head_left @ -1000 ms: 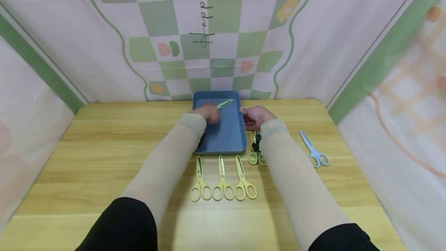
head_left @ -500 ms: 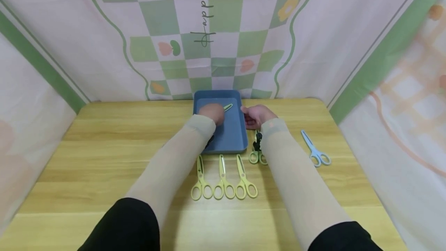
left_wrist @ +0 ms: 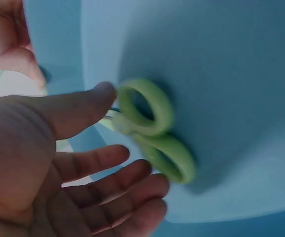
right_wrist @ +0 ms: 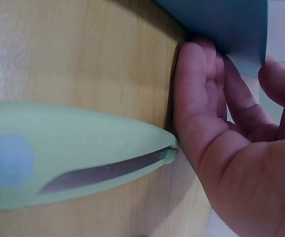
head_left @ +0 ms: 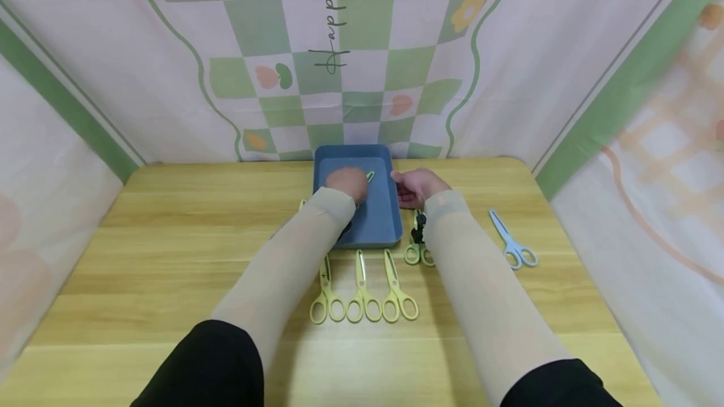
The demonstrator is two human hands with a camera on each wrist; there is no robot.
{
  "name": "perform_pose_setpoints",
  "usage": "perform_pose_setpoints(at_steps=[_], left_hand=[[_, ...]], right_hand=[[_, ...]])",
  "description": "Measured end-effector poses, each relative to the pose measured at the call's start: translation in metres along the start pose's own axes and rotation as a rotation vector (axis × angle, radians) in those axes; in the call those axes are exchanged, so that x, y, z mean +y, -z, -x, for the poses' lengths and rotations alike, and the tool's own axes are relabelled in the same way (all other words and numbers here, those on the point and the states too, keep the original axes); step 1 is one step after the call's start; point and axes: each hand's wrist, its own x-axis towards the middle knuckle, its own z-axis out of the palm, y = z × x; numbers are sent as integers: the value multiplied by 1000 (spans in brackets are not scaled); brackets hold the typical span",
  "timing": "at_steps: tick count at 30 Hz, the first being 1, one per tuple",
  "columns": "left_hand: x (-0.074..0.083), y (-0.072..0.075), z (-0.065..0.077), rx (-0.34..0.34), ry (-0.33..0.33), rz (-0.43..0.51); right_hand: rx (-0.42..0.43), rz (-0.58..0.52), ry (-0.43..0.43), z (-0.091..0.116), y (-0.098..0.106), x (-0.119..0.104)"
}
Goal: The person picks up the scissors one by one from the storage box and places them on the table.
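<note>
In the blue tray [head_left: 380, 222] lies a pair of green scissors [left_wrist: 152, 111]; in the head view only its blade tip shows. My left hand [head_left: 347, 182] is over the tray, thumb at the scissors' pivot and fingers [left_wrist: 149, 190] extended beside the handle loops, spread apart from the thumb. At the tray's right side my right hand [head_left: 418, 187] holds the rim, thumb at the top edge and curled fingers against the outer wall. Another pair of green scissors [right_wrist: 78, 153] lies on the table with its tip close to that hand.
Three pairs of yellow scissors [head_left: 362, 300] lie in a row in front of the tray. A blue pair of scissors [head_left: 511, 244] rests to the right on the wooden table [head_left: 186, 231]. A patterned cloth [head_left: 317, 102] hangs right behind the tray.
My left hand has moved right over the tray and covers more of the green scissors, whose tip has shifted slightly toward me. The right hand stays at the tray's side.
</note>
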Motion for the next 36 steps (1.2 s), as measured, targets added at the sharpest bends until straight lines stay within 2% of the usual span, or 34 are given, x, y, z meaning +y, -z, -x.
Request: perform_pose_setpoints(at_steps=[5,14,21,31,36], left_hand=[[-1,-4,-1,42,34,-22],[1,-6,2,34,39,-48],[4,-5,5,34,-5,-62],[1,-2,2,31,-31,-44],[-5,6,2,-14,-105,-12]], right_hand=[[-9,-6,-1,2,0,0],[0,-3,2,1,1,0],[4,-4,1,1,1,1],[-8,-21,-4,1,0,0],[-1,-17,-5,1,0,-1]])
